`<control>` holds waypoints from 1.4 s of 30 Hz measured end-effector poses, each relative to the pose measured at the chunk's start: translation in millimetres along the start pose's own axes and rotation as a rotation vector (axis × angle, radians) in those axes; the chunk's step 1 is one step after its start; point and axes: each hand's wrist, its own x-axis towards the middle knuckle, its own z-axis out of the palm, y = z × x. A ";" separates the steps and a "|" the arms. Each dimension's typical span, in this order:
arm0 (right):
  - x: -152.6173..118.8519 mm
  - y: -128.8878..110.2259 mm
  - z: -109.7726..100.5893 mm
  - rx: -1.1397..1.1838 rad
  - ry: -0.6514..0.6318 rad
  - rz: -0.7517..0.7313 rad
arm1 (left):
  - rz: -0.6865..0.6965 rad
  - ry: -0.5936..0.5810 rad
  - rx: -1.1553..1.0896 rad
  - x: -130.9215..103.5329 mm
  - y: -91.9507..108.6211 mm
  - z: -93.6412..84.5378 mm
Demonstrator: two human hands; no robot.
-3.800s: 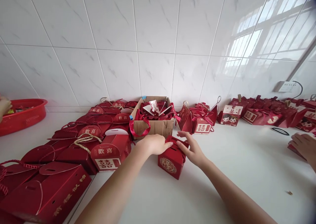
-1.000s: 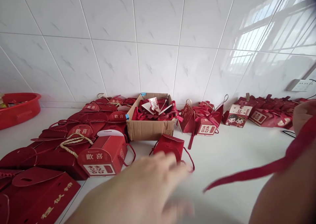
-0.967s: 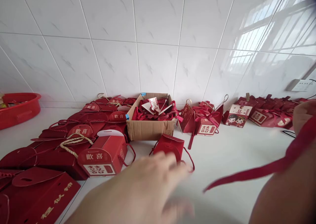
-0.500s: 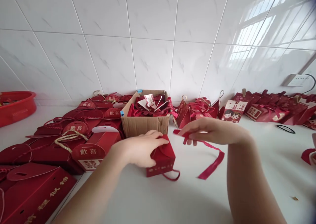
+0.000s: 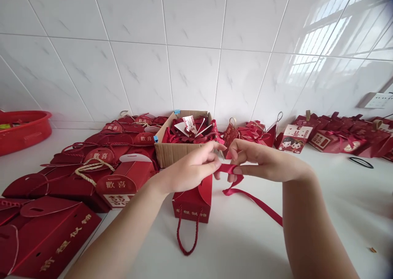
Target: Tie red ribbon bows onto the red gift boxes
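Note:
A red ribbon [image 5: 258,200] is stretched between both hands, its long tail hanging to the right over the white table. My left hand [image 5: 196,166] pinches one part of it between thumb and fingers. Close by on the right, my right hand [image 5: 253,160] grips the ribbon too. Beneath my left hand stands a small red box [image 5: 192,201] with gold characters on its front; neither hand's fingers appear to hold it. Its twisted red cord handle [image 5: 187,252] lies forward on the table.
Many red gift boxes [image 5: 72,189] fill the left side. Behind the hands is a cardboard box [image 5: 168,155] of red items. More red boxes [image 5: 334,141] line the wall at right, near a black loop [image 5: 361,162]. A red basin [image 5: 24,137] sits far left.
My left hand has let go of the small box, risen and taken hold of the ribbon beside my right hand. The box has turned, its handle now facing forward. The view has shifted slightly.

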 end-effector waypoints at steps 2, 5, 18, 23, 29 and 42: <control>-2.7 1.9 -2.4 -0.049 0.001 0.048 | -0.023 0.100 0.023 -2.0 -2.9 -4.1; -8.3 5.5 -6.9 -0.145 0.014 0.128 | 0.010 0.189 0.084 -7.9 -4.6 -12.5; 27.5 11.7 12.8 -0.167 -0.011 -0.004 | 0.023 0.228 0.365 -15.8 1.0 -5.0; 39.7 6.4 19.1 0.071 0.000 0.065 | 0.036 0.309 0.375 -17.3 1.7 -7.9; 41.6 7.5 20.5 0.146 0.104 0.051 | 0.059 0.329 0.418 -25.5 4.7 -14.2; 39.2 19.9 16.2 -0.207 0.045 0.325 | -0.173 0.151 0.713 -23.0 -8.3 -22.0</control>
